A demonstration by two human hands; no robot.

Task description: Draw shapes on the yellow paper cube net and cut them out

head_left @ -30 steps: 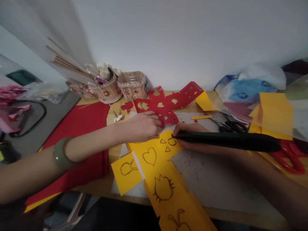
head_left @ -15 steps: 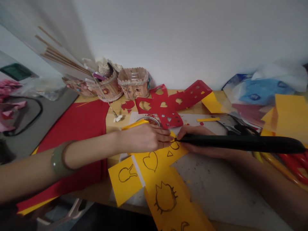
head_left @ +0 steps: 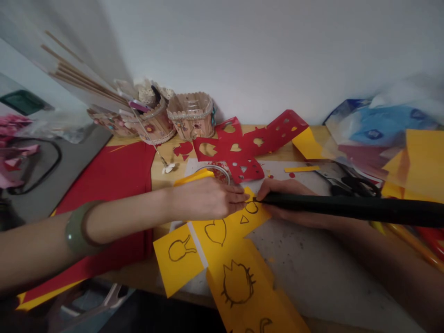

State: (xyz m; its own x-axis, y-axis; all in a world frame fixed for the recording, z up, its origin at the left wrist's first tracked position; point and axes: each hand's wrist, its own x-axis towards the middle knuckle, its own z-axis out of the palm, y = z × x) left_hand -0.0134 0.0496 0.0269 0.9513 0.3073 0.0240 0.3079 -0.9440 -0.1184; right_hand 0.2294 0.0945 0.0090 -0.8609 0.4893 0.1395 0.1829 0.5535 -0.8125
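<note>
My right hand (head_left: 286, 199) grips a long black marker (head_left: 347, 206) whose tip touches the far end of a yellow paper sheet (head_left: 239, 259), beside a small drawn circle and triangle. That sheet carries black outlines of a heart, a cat-like head and other shapes. My left hand (head_left: 208, 199), with a green bangle (head_left: 74, 229) on the forearm, lies flat on the sheet's far end, fingertips right by the marker tip. A smaller yellow piece (head_left: 178, 256) with a drawn outline lies to the left.
Red paper with cut-out holes (head_left: 249, 145) lies behind the hands, a large red sheet (head_left: 111, 185) to the left. Decorated baskets (head_left: 189, 115) with sticks stand at the wall. Black scissors (head_left: 350, 182), red-handled scissors (head_left: 432, 236), yellow sheets and plastic bags crowd the right.
My left hand slid to the right and down onto the yellow sheet, toward the marker tip. The view shifted slightly; the marker stays at the same spot on the paper.
</note>
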